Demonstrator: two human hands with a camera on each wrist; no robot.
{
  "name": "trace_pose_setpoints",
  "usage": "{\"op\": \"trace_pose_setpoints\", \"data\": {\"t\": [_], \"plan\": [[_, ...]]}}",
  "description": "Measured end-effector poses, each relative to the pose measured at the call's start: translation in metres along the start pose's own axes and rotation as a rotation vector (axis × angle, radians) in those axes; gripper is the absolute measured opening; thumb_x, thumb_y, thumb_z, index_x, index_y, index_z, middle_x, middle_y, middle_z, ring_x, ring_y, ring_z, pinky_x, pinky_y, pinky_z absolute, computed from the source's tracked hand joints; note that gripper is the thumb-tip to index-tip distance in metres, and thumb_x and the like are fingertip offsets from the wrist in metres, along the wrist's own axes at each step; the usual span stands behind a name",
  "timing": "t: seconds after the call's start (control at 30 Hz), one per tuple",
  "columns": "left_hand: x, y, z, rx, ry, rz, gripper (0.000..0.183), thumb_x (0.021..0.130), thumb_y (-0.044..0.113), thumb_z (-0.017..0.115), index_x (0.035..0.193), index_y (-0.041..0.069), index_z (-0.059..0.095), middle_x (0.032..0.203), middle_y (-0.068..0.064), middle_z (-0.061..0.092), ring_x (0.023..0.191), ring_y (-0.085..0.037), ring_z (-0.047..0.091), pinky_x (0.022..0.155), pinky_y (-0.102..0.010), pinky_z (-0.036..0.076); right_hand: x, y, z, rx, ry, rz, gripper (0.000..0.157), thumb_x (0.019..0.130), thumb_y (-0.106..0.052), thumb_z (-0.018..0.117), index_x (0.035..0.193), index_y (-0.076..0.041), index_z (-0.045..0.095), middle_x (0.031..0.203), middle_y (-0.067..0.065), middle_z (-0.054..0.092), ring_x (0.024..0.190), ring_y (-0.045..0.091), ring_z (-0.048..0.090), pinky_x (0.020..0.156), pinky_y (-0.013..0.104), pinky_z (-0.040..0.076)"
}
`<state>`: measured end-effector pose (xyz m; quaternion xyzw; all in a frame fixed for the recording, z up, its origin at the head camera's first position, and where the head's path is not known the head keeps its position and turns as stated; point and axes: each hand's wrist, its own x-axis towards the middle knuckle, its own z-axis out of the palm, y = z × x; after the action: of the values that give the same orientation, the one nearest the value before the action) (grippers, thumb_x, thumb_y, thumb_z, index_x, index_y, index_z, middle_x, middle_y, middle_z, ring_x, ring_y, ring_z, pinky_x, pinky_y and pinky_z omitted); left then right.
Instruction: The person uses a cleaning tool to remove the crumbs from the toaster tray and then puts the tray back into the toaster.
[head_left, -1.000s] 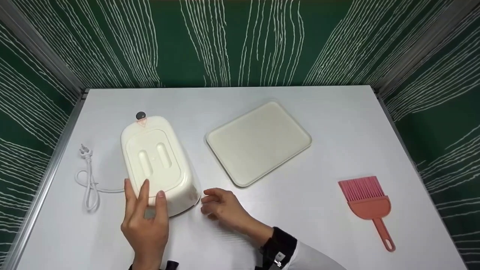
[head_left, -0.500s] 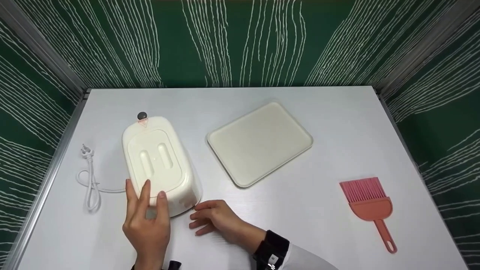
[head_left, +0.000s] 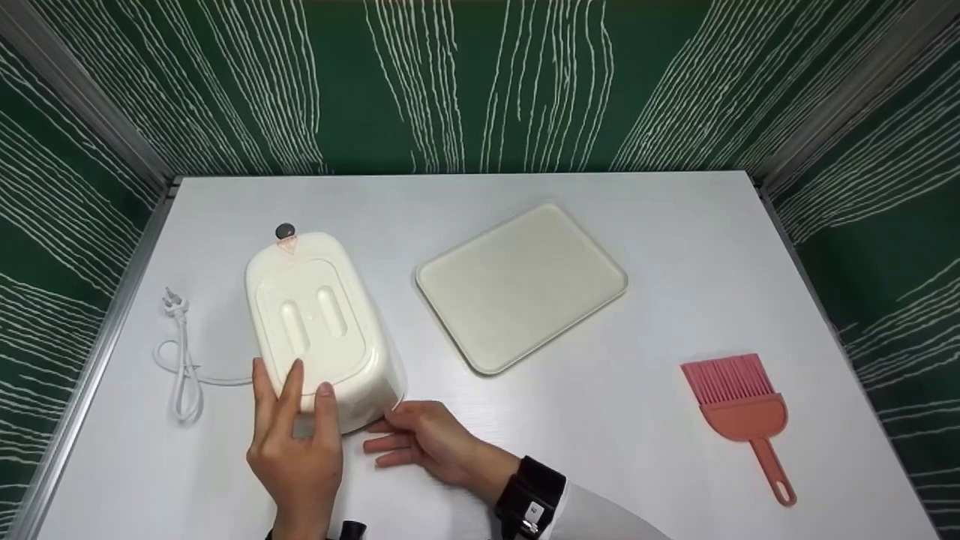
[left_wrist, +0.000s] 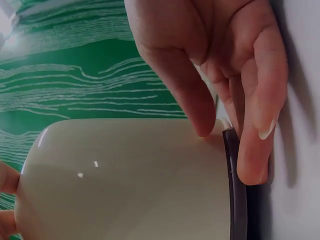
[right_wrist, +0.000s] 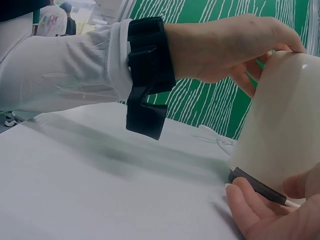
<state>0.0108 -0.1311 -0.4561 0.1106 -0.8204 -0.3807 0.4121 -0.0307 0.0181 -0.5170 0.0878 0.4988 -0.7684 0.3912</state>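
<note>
A cream toaster [head_left: 315,322] with a lid over its top stands at the left of the table. My left hand [head_left: 300,465] rests on its near top corner, fingers spread and mostly straight; in the right wrist view they bend over that corner. At the near bottom edge, my right hand [head_left: 431,442] pinches the toaster's base. The left wrist view has its thumb on the cream wall [left_wrist: 125,180] and its fingertips at the dark base strip [left_wrist: 235,175]. How far those fingers reach under the base is hidden.
A pale tray [head_left: 521,289] lies tilted behind the right hand. Farther right is a coral brush [head_left: 742,412] with pink bristles. The toaster's white cord and plug [head_left: 180,352] lie at its left. A grey knob [head_left: 285,231] sticks out at the far end.
My right hand has moved left and toward me, from beside the toaster's near right corner to its bottom edge, which it now pinches. The left hand and toaster stay in place.
</note>
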Motion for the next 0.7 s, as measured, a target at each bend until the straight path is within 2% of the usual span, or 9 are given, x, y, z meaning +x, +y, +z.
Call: {"op": "trace_pose_setpoints", "data": {"t": [0.13, 0.3, 0.5, 0.7], "plan": [[-0.001, 0.000, 0.000, -0.003, 0.001, -0.005, 0.040, 0.088, 0.006, 0.077, 0.126, -0.004, 0.073, 0.154, -0.028, 0.046, 0.134, -0.045, 0.053, 0.106, -0.016, 0.039, -0.002, 0.006, 0.004, 0.050, 0.017, -0.037, 0.018, 0.108, -0.011, 0.052, 0.101, 0.001, 0.064, 0.115, 0.019, 0.074, 0.100, 0.029, 0.076, 0.082, 0.040, 0.063], [-0.001, -0.001, 0.000, -0.011, 0.010, -0.009, 0.040, 0.088, 0.006, 0.076, 0.126, -0.004, 0.073, 0.154, -0.027, 0.046, 0.135, -0.044, 0.051, 0.107, -0.018, 0.039, -0.004, 0.014, 0.014, 0.120, 0.078, -0.070, 0.022, 0.110, -0.013, 0.049, 0.090, -0.010, 0.058, 0.110, 0.014, 0.074, 0.096, 0.020, 0.074, 0.078, 0.032, 0.062], [0.000, -0.002, 0.001, -0.013, 0.005, -0.005, 0.040, 0.088, 0.006, 0.076, 0.126, -0.004, 0.073, 0.155, -0.027, 0.046, 0.135, -0.044, 0.052, 0.106, -0.017, 0.039, -0.003, 0.022, 0.019, 0.132, 0.132, -0.122, 0.021, 0.110, -0.013, 0.052, 0.088, -0.011, 0.056, 0.106, 0.012, 0.074, 0.090, 0.017, 0.073, 0.070, 0.026, 0.059], [0.000, -0.001, 0.002, -0.043, 0.006, -0.001, 0.040, 0.088, 0.004, 0.076, 0.127, -0.004, 0.072, 0.156, -0.027, 0.044, 0.136, -0.043, 0.049, 0.105, -0.021, 0.042, -0.002, 0.025, 0.022, 0.107, 0.150, -0.152, 0.019, 0.110, -0.012, 0.052, 0.092, -0.007, 0.057, 0.109, 0.015, 0.074, 0.095, 0.022, 0.075, 0.073, 0.030, 0.062]]}}
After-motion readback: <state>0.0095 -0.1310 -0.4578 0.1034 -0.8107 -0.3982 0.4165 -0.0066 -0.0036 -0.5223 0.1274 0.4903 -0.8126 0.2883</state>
